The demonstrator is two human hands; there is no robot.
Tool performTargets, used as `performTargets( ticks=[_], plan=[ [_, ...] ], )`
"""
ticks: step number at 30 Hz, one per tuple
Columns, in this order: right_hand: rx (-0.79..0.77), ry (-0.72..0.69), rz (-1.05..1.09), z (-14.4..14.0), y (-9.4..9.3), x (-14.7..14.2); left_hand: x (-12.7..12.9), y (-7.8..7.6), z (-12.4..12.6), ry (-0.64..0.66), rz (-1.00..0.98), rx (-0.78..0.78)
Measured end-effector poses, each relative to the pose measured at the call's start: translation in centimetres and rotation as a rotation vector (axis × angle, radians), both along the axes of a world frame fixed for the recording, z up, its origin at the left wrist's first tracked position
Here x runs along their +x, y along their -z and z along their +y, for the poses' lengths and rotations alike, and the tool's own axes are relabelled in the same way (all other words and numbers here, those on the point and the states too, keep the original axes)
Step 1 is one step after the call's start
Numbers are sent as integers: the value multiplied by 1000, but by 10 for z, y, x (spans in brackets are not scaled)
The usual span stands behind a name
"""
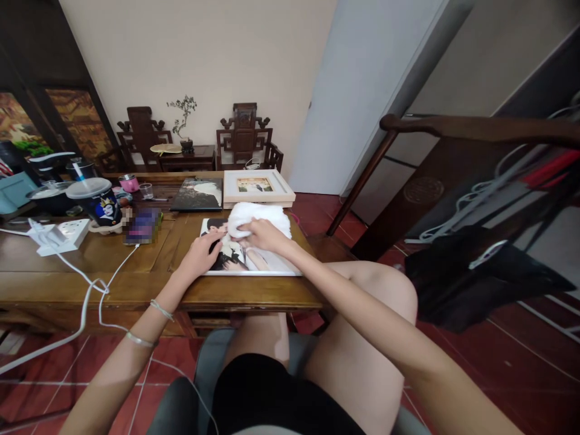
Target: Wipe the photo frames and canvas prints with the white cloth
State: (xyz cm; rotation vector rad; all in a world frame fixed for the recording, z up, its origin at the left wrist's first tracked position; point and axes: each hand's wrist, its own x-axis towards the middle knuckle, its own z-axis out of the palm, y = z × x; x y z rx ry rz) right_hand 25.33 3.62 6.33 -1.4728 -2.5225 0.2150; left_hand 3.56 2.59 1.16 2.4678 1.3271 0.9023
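Note:
A large photo print lies flat on the wooden table in front of me. My left hand rests palm down on its left part, fingers spread. My right hand presses a white cloth onto the print's upper half, fingers closed on the cloth. Behind the print sit a white picture frame and a dark photo album.
On the table's left are a lidded cup with a straw, a phone, a white power strip with cables trailing off the edge, and small jars. A dark wooden chair with a black bag stands at my right. Carved chairs line the far wall.

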Motion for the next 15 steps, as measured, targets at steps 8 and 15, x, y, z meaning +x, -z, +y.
performTargets(
  ticks=[8, 15],
  plan=[
    [-33, -208, 188, 36, -12, -76, 0, -5, 1, -7, -12, 15],
    [-3, -111, 172, 25, 4, -12, -2, 2, 4, -13, -44, 22]
  ],
)
